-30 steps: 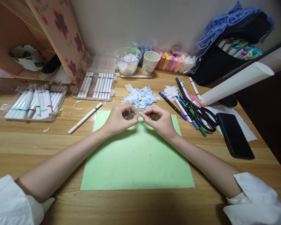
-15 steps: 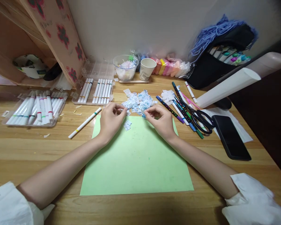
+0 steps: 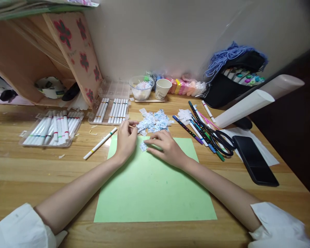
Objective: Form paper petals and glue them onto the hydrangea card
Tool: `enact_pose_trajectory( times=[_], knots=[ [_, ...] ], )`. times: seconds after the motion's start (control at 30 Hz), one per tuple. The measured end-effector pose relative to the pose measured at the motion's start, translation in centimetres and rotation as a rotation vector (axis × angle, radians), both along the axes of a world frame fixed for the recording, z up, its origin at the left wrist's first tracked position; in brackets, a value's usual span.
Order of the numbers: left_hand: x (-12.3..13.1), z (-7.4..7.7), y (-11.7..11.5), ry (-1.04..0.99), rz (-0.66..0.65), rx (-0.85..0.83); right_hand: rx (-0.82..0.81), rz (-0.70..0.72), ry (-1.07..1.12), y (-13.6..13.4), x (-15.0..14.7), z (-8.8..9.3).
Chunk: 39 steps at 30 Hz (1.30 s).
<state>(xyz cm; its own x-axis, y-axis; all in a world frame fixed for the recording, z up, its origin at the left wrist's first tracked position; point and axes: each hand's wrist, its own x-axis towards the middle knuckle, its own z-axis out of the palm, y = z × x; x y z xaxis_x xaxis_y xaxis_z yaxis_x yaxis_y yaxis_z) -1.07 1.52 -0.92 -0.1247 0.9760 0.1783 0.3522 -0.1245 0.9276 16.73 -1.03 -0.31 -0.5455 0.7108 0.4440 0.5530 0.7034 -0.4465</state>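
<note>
A sheet of light green paper (image 3: 155,193) lies on the wooden table. A heap of torn white-and-blue paper scraps (image 3: 155,120) sits just past its far edge. At the left side of this heap is my left hand (image 3: 126,141), fingers curled towards the thumb; whatever it pinches is too small to make out. My right hand (image 3: 166,148) hovers low over the sheet's upper part, thumb and fingers apart. Its fingertips are beside a small clump of scraps (image 3: 143,146) on the green paper. I cannot tell whether they touch it.
Left are a marker (image 3: 100,143) and two marker cases (image 3: 48,144). Behind stand a bowl of scraps (image 3: 141,90) and a paper cup (image 3: 163,89). On the right lie pens (image 3: 187,129), scissors (image 3: 223,141), a phone (image 3: 255,160), paper rolls (image 3: 245,108) and a whitish scrap pile (image 3: 184,116).
My right hand has moved from the heap's near edge to the small clump on the sheet, its fingers parting. My left hand stays by the heap. The camera view has shifted.
</note>
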Motion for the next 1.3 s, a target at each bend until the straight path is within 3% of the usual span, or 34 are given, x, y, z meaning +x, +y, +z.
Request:
enact_pose_trajectory(
  times=[0.17,0.33,0.53,0.7,1.0,1.3],
  knots=[
    [0.0,0.2,-0.1,-0.002,-0.019,0.007,0.063,0.010,-0.056,-0.5,-1.1,-0.2],
    [0.1,0.7,-0.3,0.012,-0.092,0.027,0.018,-0.075,0.083,-0.5,-0.8,0.2],
    [0.2,1.6,-1.2,0.110,-0.316,0.120,-0.105,-0.284,0.383,-0.4,0.1,0.7],
    [0.4,1.8,-1.5,0.114,-0.459,0.149,-0.013,-0.287,0.406,-0.5,0.4,0.6],
    [0.4,1.7,-1.3,0.067,-0.490,0.128,0.163,-0.261,0.331,-0.6,0.5,0.7],
    [0.5,1.5,-1.1,0.026,-0.454,0.127,0.143,-0.252,0.303,-0.6,0.6,0.4]
  ],
)
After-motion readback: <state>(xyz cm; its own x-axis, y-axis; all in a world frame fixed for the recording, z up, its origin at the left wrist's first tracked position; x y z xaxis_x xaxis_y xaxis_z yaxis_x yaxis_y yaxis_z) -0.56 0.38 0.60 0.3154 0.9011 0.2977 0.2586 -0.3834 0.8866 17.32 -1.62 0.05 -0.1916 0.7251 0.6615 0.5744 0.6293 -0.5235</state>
